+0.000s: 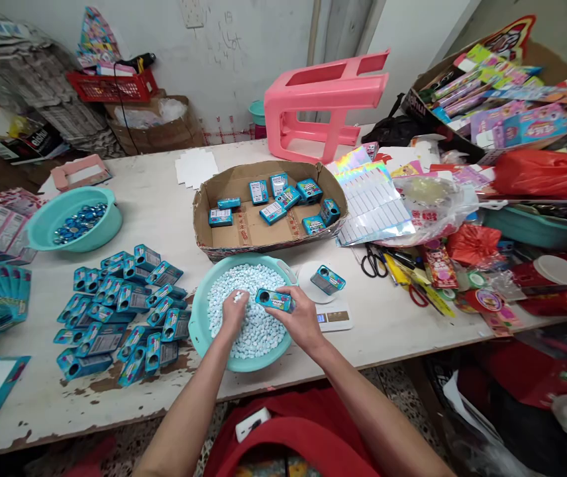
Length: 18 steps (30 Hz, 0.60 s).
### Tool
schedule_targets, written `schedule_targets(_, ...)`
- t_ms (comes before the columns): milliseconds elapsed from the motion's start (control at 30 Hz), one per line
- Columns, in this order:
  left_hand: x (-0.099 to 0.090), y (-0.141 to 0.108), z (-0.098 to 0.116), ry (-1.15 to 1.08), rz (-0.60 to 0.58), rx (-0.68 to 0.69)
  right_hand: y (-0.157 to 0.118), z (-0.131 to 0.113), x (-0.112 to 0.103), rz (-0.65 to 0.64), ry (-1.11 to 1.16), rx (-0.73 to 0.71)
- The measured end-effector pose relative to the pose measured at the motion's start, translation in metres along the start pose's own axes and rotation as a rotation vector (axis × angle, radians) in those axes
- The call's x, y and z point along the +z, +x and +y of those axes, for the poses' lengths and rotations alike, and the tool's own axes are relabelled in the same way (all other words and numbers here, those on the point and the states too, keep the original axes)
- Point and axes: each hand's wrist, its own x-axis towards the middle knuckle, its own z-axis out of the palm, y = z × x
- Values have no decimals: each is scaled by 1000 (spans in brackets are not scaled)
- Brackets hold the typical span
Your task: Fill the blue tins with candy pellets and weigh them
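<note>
Box (pixel 274 300) in our right hand (pixel 304 319), gripped between fingers and thumb above the bowl (pixel 203 311); our left hand (pixel 234 314) pinched pale sweets (pixel 238 297). We judged it light, stiff but crushable, best held by its long edges. Its label seemed to read "Caramelo Macizo".

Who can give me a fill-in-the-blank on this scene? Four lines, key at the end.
The left hand is at the pellets; the box held above them is in the ____ hand.
Beyond the bowl, the carton contains several blue ____.
The stool is coloured ____.
Another box rests on the white ____ with a display.

Missing words: right; boxes; pink; scale.
</note>
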Motion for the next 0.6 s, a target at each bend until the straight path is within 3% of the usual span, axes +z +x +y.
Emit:
schedule_targets(100,-10,-8,25,-207,-17,-31,-2,2,4,-19,-73,-45)
schedule_targets(267,-18,-27,73,-876,-93,2,-5,-2,22,-106,-204,-118)
schedule_targets(367,-16,-31,86,-919,-36,93,-4,-8,30,-149,-212,-103)
schedule_targets(600,-12,-32,91,-878,71,170,-3,-19,31,-139,-126,-55)
